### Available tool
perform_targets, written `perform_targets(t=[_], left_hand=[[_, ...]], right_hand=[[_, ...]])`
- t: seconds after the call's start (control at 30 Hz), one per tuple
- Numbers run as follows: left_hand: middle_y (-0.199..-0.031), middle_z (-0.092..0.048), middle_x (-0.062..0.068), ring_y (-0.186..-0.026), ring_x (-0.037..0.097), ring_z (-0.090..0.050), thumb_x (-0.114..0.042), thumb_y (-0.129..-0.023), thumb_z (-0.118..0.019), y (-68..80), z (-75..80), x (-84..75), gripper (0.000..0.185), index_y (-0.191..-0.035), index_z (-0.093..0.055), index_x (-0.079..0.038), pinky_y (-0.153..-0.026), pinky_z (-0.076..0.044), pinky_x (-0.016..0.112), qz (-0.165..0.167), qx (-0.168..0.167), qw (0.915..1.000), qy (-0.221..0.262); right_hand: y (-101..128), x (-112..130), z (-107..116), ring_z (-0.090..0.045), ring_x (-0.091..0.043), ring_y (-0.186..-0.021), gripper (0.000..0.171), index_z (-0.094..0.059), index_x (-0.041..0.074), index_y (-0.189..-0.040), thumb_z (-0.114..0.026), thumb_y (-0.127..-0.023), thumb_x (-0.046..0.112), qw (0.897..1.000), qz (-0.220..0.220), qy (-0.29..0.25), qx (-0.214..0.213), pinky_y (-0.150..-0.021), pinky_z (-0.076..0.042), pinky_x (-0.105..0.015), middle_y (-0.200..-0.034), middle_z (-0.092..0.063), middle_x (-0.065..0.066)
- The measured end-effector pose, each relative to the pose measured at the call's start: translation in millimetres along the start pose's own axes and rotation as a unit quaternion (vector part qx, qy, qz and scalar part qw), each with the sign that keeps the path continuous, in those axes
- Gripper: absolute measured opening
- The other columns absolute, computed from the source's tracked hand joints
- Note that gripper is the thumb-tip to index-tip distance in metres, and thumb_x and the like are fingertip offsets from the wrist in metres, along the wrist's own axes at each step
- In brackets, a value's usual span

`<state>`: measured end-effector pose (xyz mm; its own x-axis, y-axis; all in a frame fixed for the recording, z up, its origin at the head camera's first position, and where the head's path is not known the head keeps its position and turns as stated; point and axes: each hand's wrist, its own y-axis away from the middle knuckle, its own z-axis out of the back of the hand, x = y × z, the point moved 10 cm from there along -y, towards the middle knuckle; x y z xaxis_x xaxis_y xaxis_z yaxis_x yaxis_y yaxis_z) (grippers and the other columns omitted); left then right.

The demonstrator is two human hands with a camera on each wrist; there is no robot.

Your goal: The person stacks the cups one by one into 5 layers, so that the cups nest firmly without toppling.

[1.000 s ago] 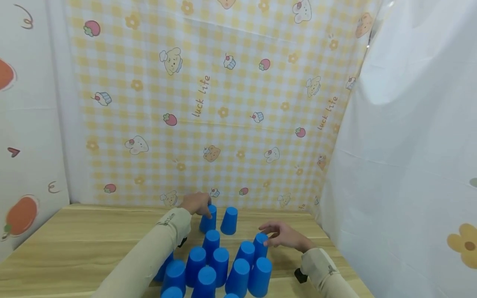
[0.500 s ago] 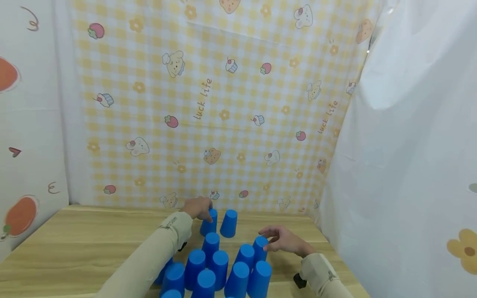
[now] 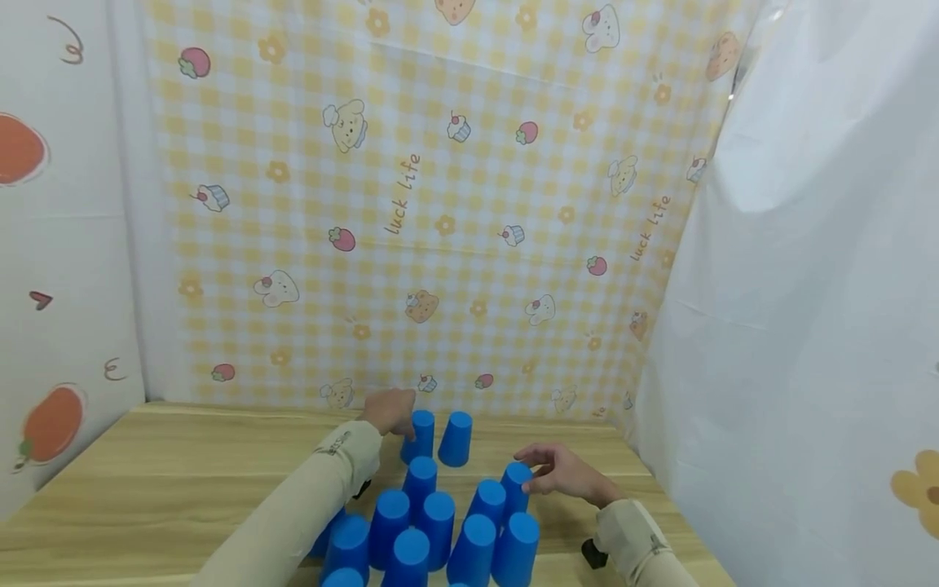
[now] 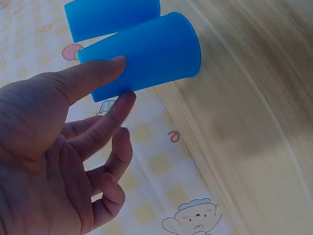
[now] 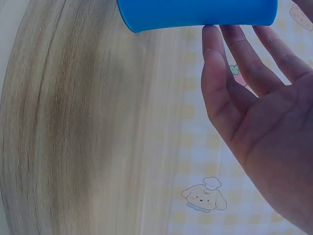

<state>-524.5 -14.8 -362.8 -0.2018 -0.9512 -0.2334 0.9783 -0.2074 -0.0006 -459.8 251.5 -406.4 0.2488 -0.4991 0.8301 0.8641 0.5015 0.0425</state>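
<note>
Several blue cups stand upside down on the wooden table. At the back, my left hand (image 3: 390, 410) is at the left side of one blue cup (image 3: 421, 438). In the left wrist view its thumb overlaps that cup (image 4: 146, 54), the index fingertip is right at the cup's edge, and the other fingers are loosely bent. A second blue cup (image 3: 456, 440) stands close on its right. My right hand (image 3: 561, 473) is beside the rightmost blue cup (image 3: 517, 483). In the right wrist view the fingertips reach the edge of this cup (image 5: 195, 12), with the thumb bent apart from it.
Nearer to me stands a cluster of more blue cups (image 3: 438, 522), some cut off by the frame's lower edge. A patterned yellow check cloth (image 3: 477, 269) hangs behind the wooden table (image 3: 183, 473). A white sheet (image 3: 792, 310) hangs along the right side.
The back left cup has shifted slightly toward its neighbour. My left hand has drawn a little left, showing more of that cup. The right hand has stayed by its cup.
</note>
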Motion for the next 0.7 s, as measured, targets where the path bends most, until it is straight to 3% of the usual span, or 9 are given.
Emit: perform_targets(t=[0.23, 0.47, 0.7], left_hand=[[-0.109, -0.067, 0.009, -0.097, 0.027, -0.063, -0.018, -0.076, -0.086, -0.7, -4.8, 10.3, 0.045, -0.114, -0.065, -0.006, -0.079, -0.054, 0.042, 0.005, 0.000, 0.9991, 0.041], [-0.105, -0.066, 0.012, -0.080, 0.025, -0.064, -0.021, -0.084, -0.079, 8.5, -0.3, 23.5, 0.042, -0.119, -0.062, -0.005, -0.071, -0.055, 0.042, 0.017, 0.037, 0.9921, 0.119], [-0.117, -0.065, 0.016, -0.090, 0.029, -0.066, -0.023, -0.089, -0.073, 25.5, 12.6, 29.9, 0.045, -0.126, -0.060, 0.000, -0.083, -0.053, 0.052, -0.028, 0.066, 0.9812, 0.179]], right_hand=[[-2, 0, -3, -0.067, -0.029, -0.101, 0.051, -0.058, -0.003, -0.131, -0.076, -0.088, 0.017, 1.000, 0.000, -0.002, 0.000, -0.079, -0.057, -0.048, -0.122, -0.066, -0.015], [-3, -1, -3, -0.067, -0.029, -0.101, 0.052, -0.057, -0.003, -0.132, -0.076, -0.088, 0.017, 1.000, 0.005, 0.000, 0.003, -0.077, -0.057, -0.046, -0.123, -0.065, -0.015], [-3, 0, -1, -0.067, -0.029, -0.102, 0.051, -0.059, 0.001, -0.131, -0.076, -0.087, 0.019, 1.000, 0.003, -0.004, 0.005, -0.076, -0.057, -0.046, -0.123, -0.065, -0.016]])
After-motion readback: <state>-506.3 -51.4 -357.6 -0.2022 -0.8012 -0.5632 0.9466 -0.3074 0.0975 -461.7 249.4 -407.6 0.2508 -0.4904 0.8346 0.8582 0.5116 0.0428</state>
